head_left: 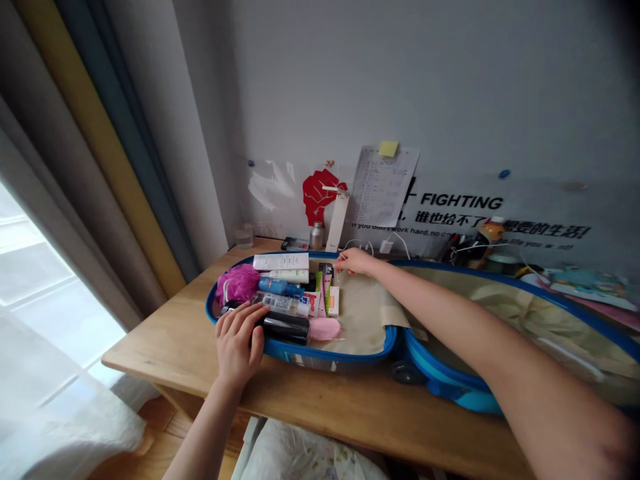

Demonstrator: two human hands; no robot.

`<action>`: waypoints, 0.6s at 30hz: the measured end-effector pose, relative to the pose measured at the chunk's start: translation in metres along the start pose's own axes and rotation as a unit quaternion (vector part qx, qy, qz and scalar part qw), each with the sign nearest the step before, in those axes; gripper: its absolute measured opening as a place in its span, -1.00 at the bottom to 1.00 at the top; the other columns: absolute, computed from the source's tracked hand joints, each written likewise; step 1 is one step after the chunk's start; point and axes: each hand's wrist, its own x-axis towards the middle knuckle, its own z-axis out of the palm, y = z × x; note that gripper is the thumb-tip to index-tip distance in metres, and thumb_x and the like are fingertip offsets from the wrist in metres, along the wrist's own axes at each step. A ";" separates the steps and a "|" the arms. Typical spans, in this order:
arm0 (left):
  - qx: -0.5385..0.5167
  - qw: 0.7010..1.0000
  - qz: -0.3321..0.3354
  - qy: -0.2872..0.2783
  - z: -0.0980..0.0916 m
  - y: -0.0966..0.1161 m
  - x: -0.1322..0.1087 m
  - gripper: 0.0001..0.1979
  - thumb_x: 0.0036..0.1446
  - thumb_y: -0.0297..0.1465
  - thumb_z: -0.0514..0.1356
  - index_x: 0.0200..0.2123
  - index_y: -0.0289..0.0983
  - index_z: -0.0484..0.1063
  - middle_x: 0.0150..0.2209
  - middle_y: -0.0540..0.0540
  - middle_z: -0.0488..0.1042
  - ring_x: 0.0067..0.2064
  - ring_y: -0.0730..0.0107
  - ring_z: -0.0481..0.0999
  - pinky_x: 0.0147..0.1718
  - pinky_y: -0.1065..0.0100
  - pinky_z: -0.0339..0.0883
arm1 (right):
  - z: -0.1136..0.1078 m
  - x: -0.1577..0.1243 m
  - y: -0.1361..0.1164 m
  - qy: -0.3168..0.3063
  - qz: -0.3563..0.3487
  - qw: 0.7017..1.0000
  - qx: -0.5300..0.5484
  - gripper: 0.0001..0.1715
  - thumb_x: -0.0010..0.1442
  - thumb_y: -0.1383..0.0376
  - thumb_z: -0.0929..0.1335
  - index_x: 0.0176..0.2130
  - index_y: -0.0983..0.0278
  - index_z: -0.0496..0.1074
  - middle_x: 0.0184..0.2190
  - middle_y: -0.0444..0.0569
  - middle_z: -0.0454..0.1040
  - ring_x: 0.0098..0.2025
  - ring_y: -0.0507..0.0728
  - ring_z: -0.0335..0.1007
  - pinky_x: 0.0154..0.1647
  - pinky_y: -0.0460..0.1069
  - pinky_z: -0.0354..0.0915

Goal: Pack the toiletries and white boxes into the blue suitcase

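An opened blue suitcase [320, 363] lies on the desk, its left half holding toiletries. My left hand [239, 337] rests at that half's near left rim, fingers stretched over the end of a black cylindrical container [286, 327]. My right hand [356, 261] is at the far rim with fingertips pinched together; what they hold, if anything, I cannot make out. A small black packet [326, 269] lies just left of those fingertips. Packed nearby are a purple bath puff [240, 283], a white box [281, 261], a blue bottle [274, 286], a clear bottle [278, 303] and a pink item [325, 329].
The suitcase's right half [480, 293] lies open under my right forearm. Along the wall stand a silver-capped bottle [317, 236], a glass cup [244, 236] and a white charger [387, 246] with cables. A wooden desk [165, 333] carries everything; curtains [100, 133] hang at left.
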 end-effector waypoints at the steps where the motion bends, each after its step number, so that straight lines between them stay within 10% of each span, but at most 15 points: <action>1: 0.000 1.000 0.000 0.002 0.000 0.000 0.000 -0.67 0.37 -0.36 -0.02 -0.01 -0.19 0.52 -0.04 -0.13 0.61 0.06 0.15 0.51 0.08 0.14 0.19 | 0.004 0.004 0.001 -0.002 0.008 1.000 -0.007 -0.69 0.33 0.14 0.37 -0.10 0.34 0.46 -0.23 -0.08 0.51 -0.30 -0.01 0.45 -0.29 -0.05 0.46; 18: -0.012 1.000 -0.006 -0.002 0.001 -0.002 -0.001 -0.67 0.37 -0.36 -0.01 0.01 -0.17 0.52 -0.03 -0.12 0.61 0.07 0.14 0.51 0.10 0.13 0.18 | 0.023 0.015 0.017 0.025 0.043 0.999 -0.022 -0.62 0.33 0.10 0.37 0.00 0.32 0.44 -0.08 -0.01 0.51 -0.12 0.08 0.48 -0.11 0.07 0.48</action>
